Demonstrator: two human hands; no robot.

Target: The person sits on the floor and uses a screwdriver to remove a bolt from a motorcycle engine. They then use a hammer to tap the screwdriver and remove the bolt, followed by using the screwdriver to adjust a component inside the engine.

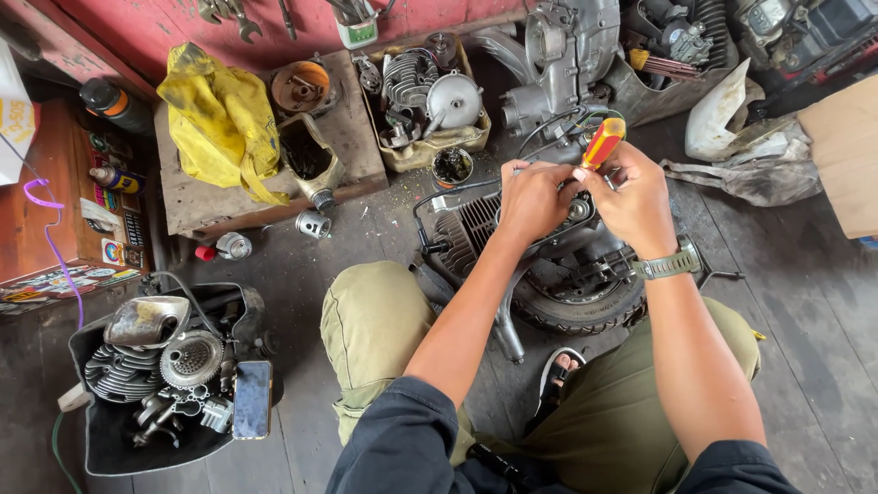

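1. Red and yellow screwdriver (pixel 604 142) is in my right hand (pixel 636 197); my fingers are closed tight around its handle.
2. It points down at the small engine (pixel 512 224) on the floor, just past my knees.
3. My left hand (pixel 533 197) rests on top of the engine, fingers curled on a part there, touching my right hand.
4. Under the engine sits a black tyre (pixel 576 311).
5. A phone (pixel 251 399) lies on a black tub (pixel 110 448) of metal parts by my left knee.
6. A yellow bag (pixel 219 119) lies on a wooden box, well apart.
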